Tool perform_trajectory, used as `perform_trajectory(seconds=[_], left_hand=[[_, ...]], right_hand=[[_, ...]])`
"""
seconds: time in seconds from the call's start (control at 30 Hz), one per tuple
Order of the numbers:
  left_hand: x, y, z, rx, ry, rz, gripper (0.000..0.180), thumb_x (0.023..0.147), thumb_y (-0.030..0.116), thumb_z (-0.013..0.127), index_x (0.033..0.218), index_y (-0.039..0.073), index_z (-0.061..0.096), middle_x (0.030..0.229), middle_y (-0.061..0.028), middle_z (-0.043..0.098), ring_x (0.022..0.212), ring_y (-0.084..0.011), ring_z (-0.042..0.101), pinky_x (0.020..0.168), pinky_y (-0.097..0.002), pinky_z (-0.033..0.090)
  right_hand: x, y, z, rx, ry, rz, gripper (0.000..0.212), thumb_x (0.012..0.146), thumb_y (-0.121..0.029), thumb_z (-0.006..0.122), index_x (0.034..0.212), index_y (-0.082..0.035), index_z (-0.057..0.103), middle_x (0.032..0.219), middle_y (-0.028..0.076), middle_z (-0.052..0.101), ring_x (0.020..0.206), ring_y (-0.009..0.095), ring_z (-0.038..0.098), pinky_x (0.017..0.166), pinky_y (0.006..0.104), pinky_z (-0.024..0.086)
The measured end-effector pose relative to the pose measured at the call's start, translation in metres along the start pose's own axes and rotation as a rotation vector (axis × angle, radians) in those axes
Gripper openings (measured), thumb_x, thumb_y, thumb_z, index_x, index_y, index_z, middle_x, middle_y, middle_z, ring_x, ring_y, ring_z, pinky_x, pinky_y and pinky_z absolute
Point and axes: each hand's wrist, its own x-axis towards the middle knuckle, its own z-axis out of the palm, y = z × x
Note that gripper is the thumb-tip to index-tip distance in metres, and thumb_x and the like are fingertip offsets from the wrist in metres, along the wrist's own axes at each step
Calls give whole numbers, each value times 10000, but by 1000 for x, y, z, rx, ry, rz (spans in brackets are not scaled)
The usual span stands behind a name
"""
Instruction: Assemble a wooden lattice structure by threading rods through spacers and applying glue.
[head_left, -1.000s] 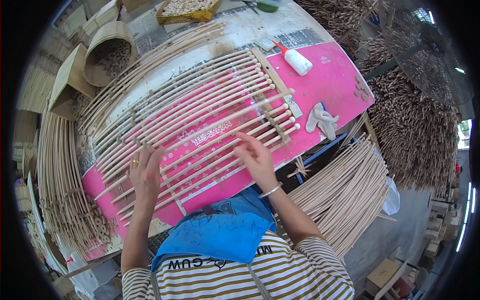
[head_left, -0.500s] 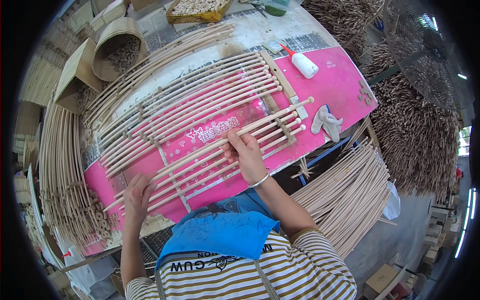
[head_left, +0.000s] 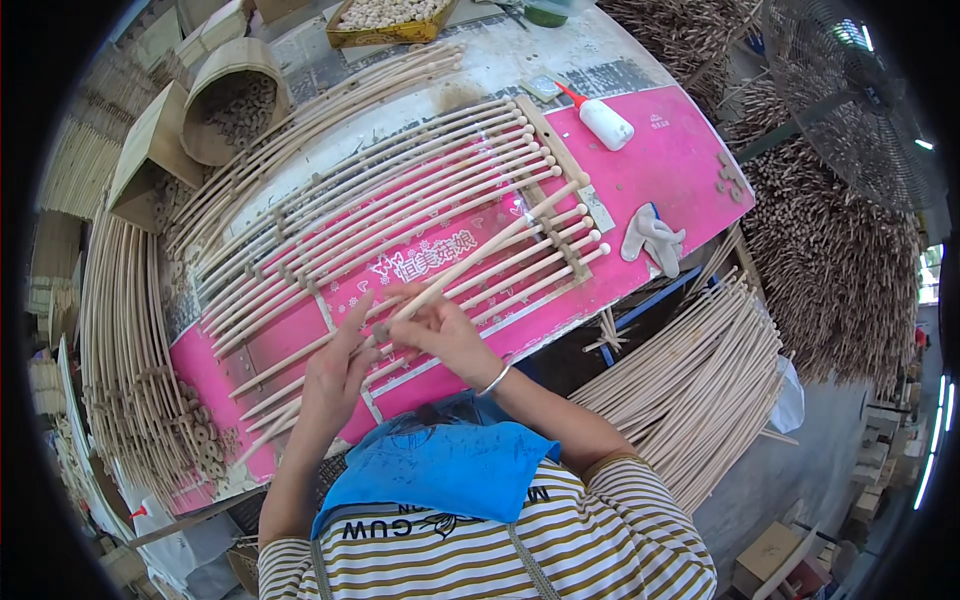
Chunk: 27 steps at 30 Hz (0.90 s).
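Note:
A long pale wooden stick with a ball tip (head_left: 470, 258) slants over the table between my hands. My right hand (head_left: 440, 335) is closed around its middle. Close beside it, my left hand (head_left: 335, 380) is closed on the stick's lower part, fingers partly extended. A small brownish ring (head_left: 380, 332) shows between the two hands; whether it sits around the stick I cannot tell. Beneath and beyond my hands, several similar ball-tipped sticks (head_left: 400, 205) lie side by side across a wooden rack (head_left: 560, 155) on the pink table cover (head_left: 670, 130).
A white glue bottle with a red nozzle (head_left: 606, 125) and a glove (head_left: 652, 240) lie at the right. Tubs of small rings (head_left: 240, 105) stand at the far left, and a yellow tray of balls (head_left: 390, 38) at the back. Stacked sticks (head_left: 690, 390) flank the table.
My hands have come close together: the right moved down and left, the left moved right. The held stick has shifted down and left, and a small ring now shows between my hands.

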Motion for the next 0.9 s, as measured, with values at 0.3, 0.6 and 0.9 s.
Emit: perform_trajectory(seconds=[0.3, 0.6, 0.9], left_hand=[[-10, 3, 8, -62, 28, 54, 625, 957, -54, 595, 1561, 48, 472, 810, -123, 707, 799, -176, 704, 763, -303, 520], [-31, -18, -7, -56, -7, -26, 508, 955, -48, 635, 1454, 35, 598, 1122, -190, 761, 900, -227, 745, 849, -342, 568], [-43, -36, -9, -161, -15, -74, 441, 923, -51, 676, 1359, 11, 683, 1115, -147, 752, 930, -196, 698, 872, -309, 542]], right_hand=[[-4, 12, 10, -183, -136, 60, 376, 950, -108, 783, 1301, -21, 681, 1086, 82, 755, 972, 141, 731, 857, 307, 622], [-16, -42, -35, -61, 263, 7, 329, 1003, -109, 694, 1316, -8, 697, 1033, 35, 730, 854, 82, 660, 780, 245, 569], [-22, -58, -76, 70, 305, -153, 309, 972, -112, 761, 1264, -20, 717, 973, 9, 707, 837, 66, 639, 704, 227, 555]])
